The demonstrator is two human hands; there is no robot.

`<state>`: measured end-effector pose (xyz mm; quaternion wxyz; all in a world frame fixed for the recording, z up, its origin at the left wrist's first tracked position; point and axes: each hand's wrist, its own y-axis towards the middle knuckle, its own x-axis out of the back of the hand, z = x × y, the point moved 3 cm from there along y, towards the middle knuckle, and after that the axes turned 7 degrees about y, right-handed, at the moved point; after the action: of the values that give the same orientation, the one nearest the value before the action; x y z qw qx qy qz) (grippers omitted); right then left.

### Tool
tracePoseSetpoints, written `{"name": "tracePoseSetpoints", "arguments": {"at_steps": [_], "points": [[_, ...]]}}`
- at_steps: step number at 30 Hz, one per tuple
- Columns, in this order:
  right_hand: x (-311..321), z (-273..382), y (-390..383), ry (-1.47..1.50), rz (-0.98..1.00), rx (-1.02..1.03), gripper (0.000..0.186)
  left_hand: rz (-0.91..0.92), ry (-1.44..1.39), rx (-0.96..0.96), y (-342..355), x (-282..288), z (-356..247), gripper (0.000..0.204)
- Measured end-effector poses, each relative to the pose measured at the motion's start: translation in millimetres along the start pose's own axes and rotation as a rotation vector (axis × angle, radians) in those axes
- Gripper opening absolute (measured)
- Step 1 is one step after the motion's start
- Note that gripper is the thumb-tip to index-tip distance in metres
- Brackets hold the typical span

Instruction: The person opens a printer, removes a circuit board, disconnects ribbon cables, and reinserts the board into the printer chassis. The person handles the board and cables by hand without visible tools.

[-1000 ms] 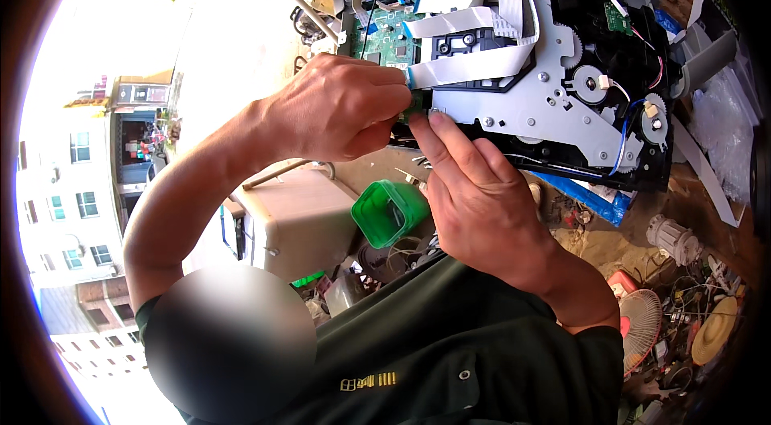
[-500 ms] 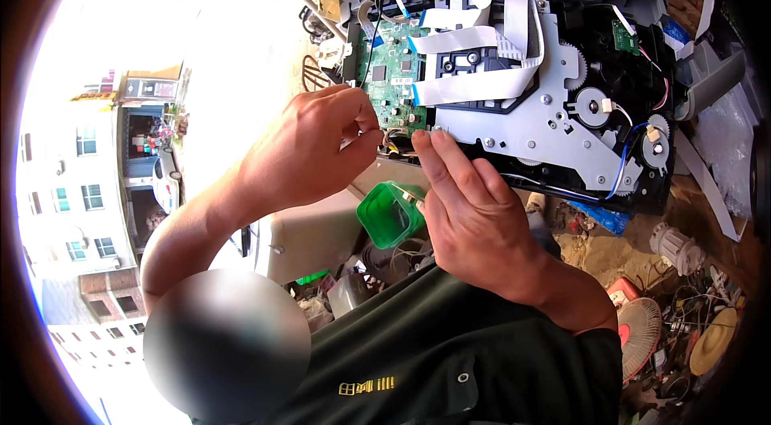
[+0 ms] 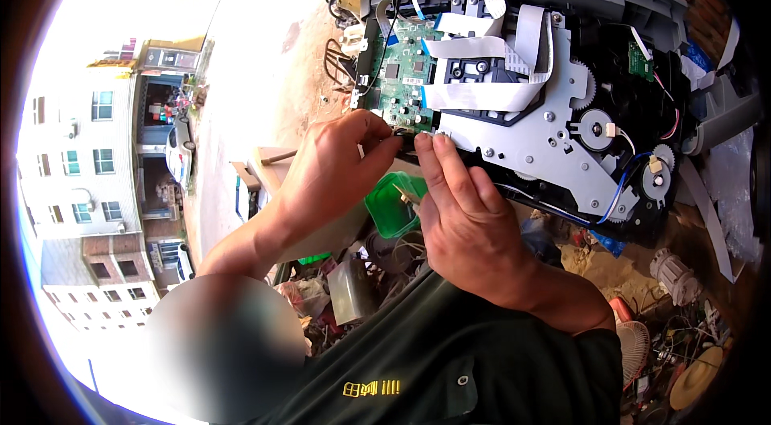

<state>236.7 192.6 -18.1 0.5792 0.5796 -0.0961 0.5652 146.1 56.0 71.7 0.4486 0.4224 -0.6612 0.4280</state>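
An opened machine, perhaps a printer, fills the upper right, with a green circuit board, white ribbon cables and a grey metal plate. My left hand is closed in a pinch at the board's near edge, by some dark wires; what its fingertips hold is hidden. My right hand rests its two straight front fingers close together at the plate's near-left corner, with its other fingers bent. A thin, pale, stick-like piece juts from beside its palm, seemingly held there; its kind is unclear.
Below the hands stands a green plastic container. White and grey gears and a blue wire lie on the machine's right side. Scrap, with a round fan-like part, covers the lower right. A street with buildings shows left.
The view has shifted, so the machine appears slightly farther right and lower. My left hand has moved right, its pinch nearer my right fingertips. The right hand keeps much the same pose.
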Motion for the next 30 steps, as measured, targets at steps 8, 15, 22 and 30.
{"name": "tracePoseSetpoints", "arguments": {"at_steps": [8, 15, 22, 30], "points": [[4, -3, 3, 0.025, -0.019, 0.062, 0.038, -0.185, 0.026, -0.13, -7, -8, -4, 0.01], [1, -4, 1, -0.013, -0.024, 0.068, 0.037, -0.249, -0.217, -0.014, -12, -26, 15, 0.011], [-4, -2, -1, -0.016, -0.065, 0.02, 0.025, -0.264, -0.206, -0.023, -16, -27, 19, 0.015], [-3, 0, 2, 0.006, -0.07, -0.001, 0.023, -0.094, -0.511, 0.213, -10, -27, 23, 0.009]]}}
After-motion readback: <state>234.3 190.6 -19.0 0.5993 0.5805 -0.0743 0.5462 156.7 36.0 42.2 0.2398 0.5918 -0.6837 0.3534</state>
